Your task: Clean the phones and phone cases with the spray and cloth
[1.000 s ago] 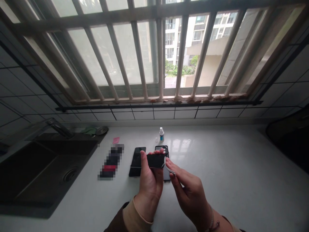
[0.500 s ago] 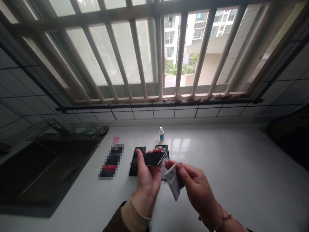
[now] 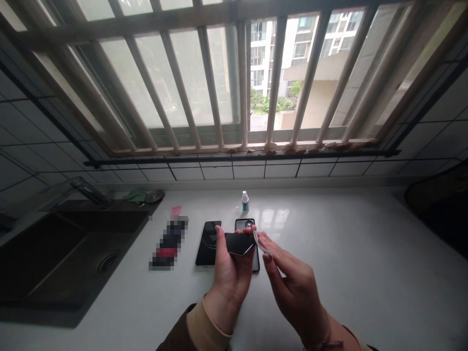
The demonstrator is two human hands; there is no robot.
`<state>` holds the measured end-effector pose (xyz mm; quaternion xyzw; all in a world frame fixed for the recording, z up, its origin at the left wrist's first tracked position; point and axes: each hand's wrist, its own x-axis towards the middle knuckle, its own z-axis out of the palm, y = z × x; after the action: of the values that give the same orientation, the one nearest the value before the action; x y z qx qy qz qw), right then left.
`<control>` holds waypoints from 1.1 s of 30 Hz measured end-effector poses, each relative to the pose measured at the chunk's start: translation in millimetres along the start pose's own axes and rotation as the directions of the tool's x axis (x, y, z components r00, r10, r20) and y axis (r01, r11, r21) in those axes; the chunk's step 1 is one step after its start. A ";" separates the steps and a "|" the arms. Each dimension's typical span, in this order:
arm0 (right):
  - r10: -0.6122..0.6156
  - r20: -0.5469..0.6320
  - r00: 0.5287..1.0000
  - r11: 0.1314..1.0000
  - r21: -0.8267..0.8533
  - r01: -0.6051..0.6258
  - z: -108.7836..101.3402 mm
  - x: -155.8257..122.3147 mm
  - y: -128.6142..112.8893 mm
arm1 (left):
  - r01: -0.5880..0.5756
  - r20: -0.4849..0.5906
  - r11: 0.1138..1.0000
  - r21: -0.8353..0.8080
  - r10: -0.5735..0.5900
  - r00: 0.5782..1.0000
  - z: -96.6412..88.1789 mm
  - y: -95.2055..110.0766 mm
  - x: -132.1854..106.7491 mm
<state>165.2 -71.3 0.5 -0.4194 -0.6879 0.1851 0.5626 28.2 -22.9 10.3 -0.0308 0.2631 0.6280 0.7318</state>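
Observation:
My left hand (image 3: 234, 273) grips a black smartphone (image 3: 239, 243) by its long sides, dark glossy face up and tilted. In my right hand (image 3: 292, 278), a folded grey cloth (image 3: 262, 245) is pinched between thumb and fingers. The cloth is at the phone's right end; whether it touches cannot be made out. On the counter below, partly hidden by my left hand, lie a second dark phone-like slab (image 3: 206, 256) and a black-edged phone case (image 3: 257, 265) with a round camera cutout.
A small white bottle with a blue label (image 3: 245, 204) stands behind the phones, a clear cap (image 3: 237, 210) beside it. Left are a pink slip (image 3: 176, 210) and a blurred-out dark item (image 3: 168, 243). A dark sink (image 3: 73, 312) fills the counter's left; a barred window rises behind.
The cloth has gone from hanging down to lying along my right fingers, up against the phone's end. My left hand and the phone have shifted slightly right.

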 end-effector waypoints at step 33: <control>-0.017 -0.080 0.997 0.980 0.197 0.033 -11.9 -9.3 -1.3 | 0.013 0.250 0.903 0.430 -0.133 0.959 3.9 9.1 -7.0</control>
<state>175.9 -82.0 -0.7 -0.3596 -0.6490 0.2291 0.6300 20.5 -25.9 19.2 0.2059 0.2883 0.5258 0.7733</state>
